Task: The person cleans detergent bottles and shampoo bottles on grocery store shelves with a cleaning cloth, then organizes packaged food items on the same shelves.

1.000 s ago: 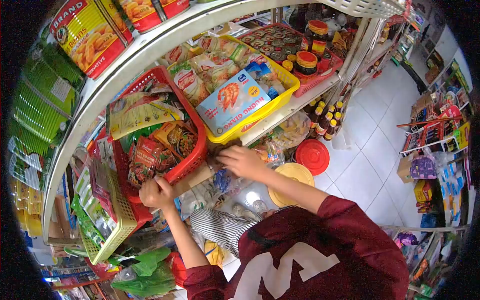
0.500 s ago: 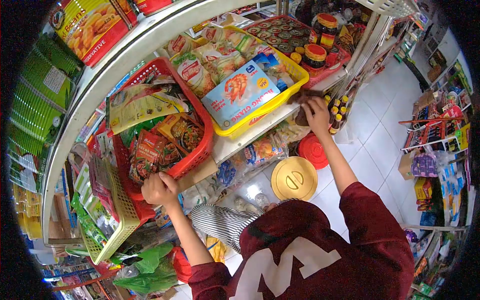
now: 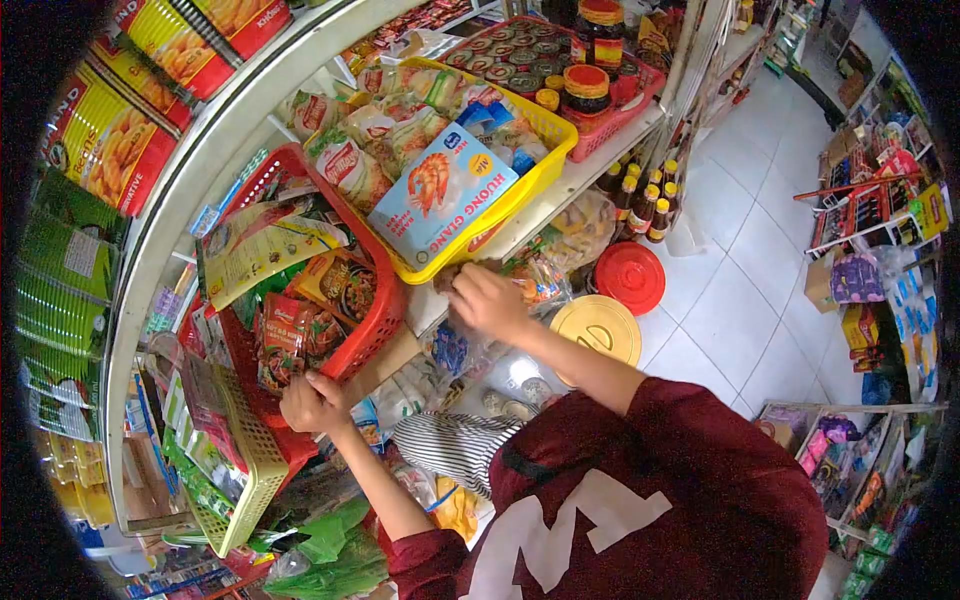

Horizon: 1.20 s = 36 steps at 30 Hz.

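Note:
My left hand [image 3: 314, 404] is closed on the front rim of a red plastic basket [image 3: 375, 325], which holds seasoning packets [image 3: 283, 330] and a yellow sachet [image 3: 260, 255]. My right hand [image 3: 487, 302] presses a dark brown cloth [image 3: 447, 277] against the white shelf edge [image 3: 545, 215]; the fingers partly cover the cloth. Just behind that hand is a yellow basket [image 3: 490, 232] with a light blue box [image 3: 440, 190] showing shrimp, and several bagged packets [image 3: 350, 170].
A pink-red tray [image 3: 620, 120] of cans and jars stands farther along the shelf. Below are sauce bottles [image 3: 657, 220], a red lid [image 3: 630, 279] and a gold lid [image 3: 597, 325]. A cream basket [image 3: 245, 500] leans at left, beside the shelf post [image 3: 115, 400].
My right hand has slid the cloth leftward along the shelf edge, from the yellow basket's far end to its near corner. My left hand stays on the red basket. The view has shifted slightly.

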Motion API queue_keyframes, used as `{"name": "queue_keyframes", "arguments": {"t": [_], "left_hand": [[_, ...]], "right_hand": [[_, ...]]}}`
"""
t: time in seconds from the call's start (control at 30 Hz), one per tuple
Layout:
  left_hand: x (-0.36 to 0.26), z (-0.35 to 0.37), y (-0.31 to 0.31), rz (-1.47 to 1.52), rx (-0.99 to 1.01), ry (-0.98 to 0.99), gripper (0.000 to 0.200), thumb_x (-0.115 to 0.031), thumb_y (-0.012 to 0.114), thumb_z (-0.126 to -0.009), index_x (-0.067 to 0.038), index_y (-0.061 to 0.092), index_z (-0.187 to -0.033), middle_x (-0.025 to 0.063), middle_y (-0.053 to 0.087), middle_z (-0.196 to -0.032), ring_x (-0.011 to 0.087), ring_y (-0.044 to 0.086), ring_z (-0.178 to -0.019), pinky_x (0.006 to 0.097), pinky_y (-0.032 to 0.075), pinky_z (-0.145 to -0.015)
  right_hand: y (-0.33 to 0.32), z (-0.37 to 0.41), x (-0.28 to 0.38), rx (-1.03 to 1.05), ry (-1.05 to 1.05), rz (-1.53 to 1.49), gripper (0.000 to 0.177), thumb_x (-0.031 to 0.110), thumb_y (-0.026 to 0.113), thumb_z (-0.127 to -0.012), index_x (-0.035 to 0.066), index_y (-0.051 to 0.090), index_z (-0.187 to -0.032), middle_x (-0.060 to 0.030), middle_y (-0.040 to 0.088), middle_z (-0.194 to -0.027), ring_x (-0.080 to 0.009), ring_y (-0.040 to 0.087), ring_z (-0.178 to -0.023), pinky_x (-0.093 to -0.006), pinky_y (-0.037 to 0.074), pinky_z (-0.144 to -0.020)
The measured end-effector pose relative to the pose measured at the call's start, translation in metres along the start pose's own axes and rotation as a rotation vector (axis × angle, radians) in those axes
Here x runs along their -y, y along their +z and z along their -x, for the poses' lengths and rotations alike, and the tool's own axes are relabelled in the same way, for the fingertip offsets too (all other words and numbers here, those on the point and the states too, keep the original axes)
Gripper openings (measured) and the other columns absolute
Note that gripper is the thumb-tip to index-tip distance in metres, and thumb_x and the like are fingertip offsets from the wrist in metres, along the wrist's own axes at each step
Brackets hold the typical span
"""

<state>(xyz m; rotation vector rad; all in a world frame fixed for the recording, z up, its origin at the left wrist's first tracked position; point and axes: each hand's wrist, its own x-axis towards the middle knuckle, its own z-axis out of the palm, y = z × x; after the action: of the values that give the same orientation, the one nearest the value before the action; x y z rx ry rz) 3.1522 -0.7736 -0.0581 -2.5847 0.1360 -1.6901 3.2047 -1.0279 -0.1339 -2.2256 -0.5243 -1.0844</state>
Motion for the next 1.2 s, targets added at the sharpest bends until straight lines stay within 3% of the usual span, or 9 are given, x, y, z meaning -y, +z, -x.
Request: {"name": "queue_keyframes", "arguments": {"t": [0.1,0.23,0.4,0.57,0.7,0.73,0.93,1.0,1.2], "left_hand": [[0.001,0.001,0.002,0.010,-0.021,-0.025,0.026,-0.013,0.048,-0.077,-0.004,0.050,-0.053,0.0105,0.047,-0.051,0.0268,0.045,-0.046,0.0357,0.031,-0.043],[-0.006,-0.001,0.002,-0.007,-0.011,-0.111,0.023,-0.013,0.051,-0.075,-0.003,0.053,-0.054,0.0105,0.049,-0.052,0.0263,0.047,-0.046,0.0354,0.033,-0.044],[-0.013,-0.007,0.000,-0.090,0.003,-0.145,0.022,-0.013,0.052,-0.074,-0.004,0.054,-0.054,0.0100,0.050,-0.052,0.0266,0.048,-0.047,0.0365,0.034,-0.044],[-0.011,-0.006,0.000,-0.085,0.024,-0.124,0.020,-0.013,0.051,-0.074,-0.005,0.053,-0.055,0.0100,0.049,-0.053,0.0272,0.048,-0.049,0.0370,0.033,-0.046],[-0.010,-0.005,-0.006,-0.051,0.090,-0.114,0.020,-0.012,0.050,-0.076,-0.003,0.050,-0.059,0.0111,0.049,-0.057,0.0275,0.047,-0.053,0.0373,0.033,-0.049],[-0.010,-0.006,-0.008,-0.026,0.096,-0.108,0.020,-0.012,0.050,-0.076,-0.003,0.050,-0.059,0.0112,0.049,-0.057,0.0275,0.047,-0.053,0.0371,0.032,-0.049],[-0.009,-0.008,-0.010,0.029,0.119,-0.084,0.021,-0.010,0.049,-0.076,-0.003,0.046,-0.057,0.0101,0.046,-0.055,0.0269,0.044,-0.050,0.0367,0.028,-0.047],[-0.005,-0.004,-0.007,0.012,0.105,-0.076,0.022,-0.010,0.048,-0.076,-0.004,0.045,-0.056,0.0097,0.045,-0.055,0.0269,0.043,-0.050,0.0368,0.028,-0.046],[-0.006,-0.005,-0.001,-0.024,0.057,-0.091,0.020,-0.013,0.049,-0.071,-0.006,0.044,-0.053,0.0092,0.042,-0.052,0.0269,0.043,-0.048,0.0370,0.028,-0.045]], "right_hand": [[-0.021,-0.008,-0.059,0.061,-0.087,0.162,0.013,0.017,0.061,-0.068,0.006,0.055,-0.069,-0.0096,0.052,-0.069,-0.0250,0.053,-0.061,-0.0352,0.043,-0.053],[-0.063,-0.034,-0.122,-0.020,0.587,0.160,0.025,0.027,0.056,-0.077,0.003,0.058,-0.081,-0.0142,0.060,-0.086,-0.0326,0.057,-0.080,-0.0381,0.044,-0.069],[-0.043,-0.036,-0.119,-0.265,0.827,0.123,0.027,0.022,0.056,-0.077,0.001,0.058,-0.094,-0.0209,0.058,-0.091,-0.0356,0.053,-0.088,-0.0389,0.041,-0.077],[0.002,-0.007,-0.015,-0.199,0.785,-0.361,0.013,0.014,0.058,-0.072,0.001,0.058,-0.073,-0.0163,0.055,-0.070,-0.0337,0.055,-0.069,-0.0404,0.042,-0.061],[0.023,0.000,0.048,-0.018,0.273,-0.317,0.011,0.015,0.062,-0.070,0.004,0.061,-0.074,-0.0101,0.058,-0.073,-0.0271,0.057,-0.066,-0.0355,0.046,-0.059],[0.025,-0.002,0.046,0.040,0.333,-0.281,0.012,0.015,0.063,-0.069,0.004,0.061,-0.074,-0.0080,0.058,-0.075,-0.0255,0.057,-0.065,-0.0349,0.046,-0.058],[-0.007,0.005,-0.034,0.065,0.146,-0.073,0.016,0.017,0.060,-0.070,0.004,0.059,-0.078,-0.0107,0.057,-0.079,-0.0270,0.056,-0.069,-0.0363,0.047,-0.060],[-0.030,-0.006,-0.086,0.033,0.524,-0.091,0.019,0.018,0.056,-0.074,0.002,0.058,-0.082,-0.0154,0.058,-0.082,-0.0333,0.056,-0.077,-0.0410,0.045,-0.069],[-0.066,-0.038,-0.178,-0.054,0.625,0.310,0.028,0.020,0.056,-0.078,0.001,0.057,-0.098,-0.0190,0.059,-0.096,-0.0346,0.056,-0.087,-0.0401,0.044,-0.075]]}}
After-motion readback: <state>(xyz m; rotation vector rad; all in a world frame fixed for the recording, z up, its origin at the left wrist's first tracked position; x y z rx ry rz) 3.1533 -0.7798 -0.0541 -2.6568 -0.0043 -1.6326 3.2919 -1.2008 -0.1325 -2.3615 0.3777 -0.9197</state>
